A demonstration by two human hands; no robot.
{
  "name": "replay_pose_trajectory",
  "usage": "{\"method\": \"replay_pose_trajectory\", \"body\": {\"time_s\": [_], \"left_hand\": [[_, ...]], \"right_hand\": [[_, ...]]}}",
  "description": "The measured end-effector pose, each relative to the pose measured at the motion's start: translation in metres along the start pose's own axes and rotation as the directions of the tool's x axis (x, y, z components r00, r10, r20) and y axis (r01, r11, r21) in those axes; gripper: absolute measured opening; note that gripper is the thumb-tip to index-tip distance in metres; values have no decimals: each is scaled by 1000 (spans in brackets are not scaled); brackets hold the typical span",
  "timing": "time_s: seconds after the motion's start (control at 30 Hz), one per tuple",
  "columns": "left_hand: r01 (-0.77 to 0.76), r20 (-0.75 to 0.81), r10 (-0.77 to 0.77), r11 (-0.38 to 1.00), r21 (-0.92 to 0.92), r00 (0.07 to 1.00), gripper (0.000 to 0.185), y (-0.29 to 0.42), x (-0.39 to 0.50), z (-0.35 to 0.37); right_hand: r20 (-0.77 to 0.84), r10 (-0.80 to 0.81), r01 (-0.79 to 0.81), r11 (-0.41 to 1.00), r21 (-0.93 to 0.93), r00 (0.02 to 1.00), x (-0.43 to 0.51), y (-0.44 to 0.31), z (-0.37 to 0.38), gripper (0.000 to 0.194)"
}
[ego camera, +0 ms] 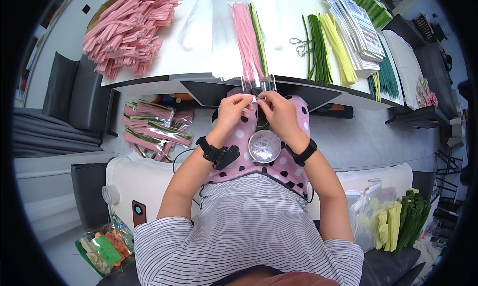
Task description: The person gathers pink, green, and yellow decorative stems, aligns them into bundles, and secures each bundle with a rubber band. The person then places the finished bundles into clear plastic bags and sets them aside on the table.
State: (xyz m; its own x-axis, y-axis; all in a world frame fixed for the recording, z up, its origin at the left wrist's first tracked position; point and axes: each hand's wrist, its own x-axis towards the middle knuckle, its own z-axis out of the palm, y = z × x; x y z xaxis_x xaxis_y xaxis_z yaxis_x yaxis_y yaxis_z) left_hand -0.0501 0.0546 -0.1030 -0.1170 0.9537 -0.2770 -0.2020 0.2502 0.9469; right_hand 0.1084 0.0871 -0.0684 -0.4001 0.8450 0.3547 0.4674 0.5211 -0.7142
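My left hand (236,108) pinches a small white piece (254,98) between thumb and forefinger. The fingertips of my right hand (280,111) are bent together close beside it; what lies between them is too small to tell. Both hands are at the near end of a clear plastic bag (249,85), which hangs over the table's front edge. Inside the bag lies a long bundle of pink chenille stems (247,43), with green and yellow stems (259,39) along its right side. A round tub (264,147) of crumpled clear plastic strips sits on my lap, below my hands.
Loose pink stems (130,32) are heaped on the table's left. Scissors (300,47), dark green stems (320,48), yellow stems (338,48) and stacked printed cards (358,28) lie right. Filled bags (158,127) cover floor at left. A phone (139,213) and tape roll (110,194) rest beside me.
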Motion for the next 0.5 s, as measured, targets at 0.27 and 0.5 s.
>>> {"method": "replay_pose_trajectory", "body": {"time_s": [0.27,0.5], "left_hand": [[-113,-4,113,993,27,994,45,-5,-2,-6],[-48,57,42,994,100,997,56,7,1,-12]], "right_hand": [[173,-109,119,992,-47,979,25,-6,9,12],[310,-100,131,988,-81,946,30,-5,9,9]]}}
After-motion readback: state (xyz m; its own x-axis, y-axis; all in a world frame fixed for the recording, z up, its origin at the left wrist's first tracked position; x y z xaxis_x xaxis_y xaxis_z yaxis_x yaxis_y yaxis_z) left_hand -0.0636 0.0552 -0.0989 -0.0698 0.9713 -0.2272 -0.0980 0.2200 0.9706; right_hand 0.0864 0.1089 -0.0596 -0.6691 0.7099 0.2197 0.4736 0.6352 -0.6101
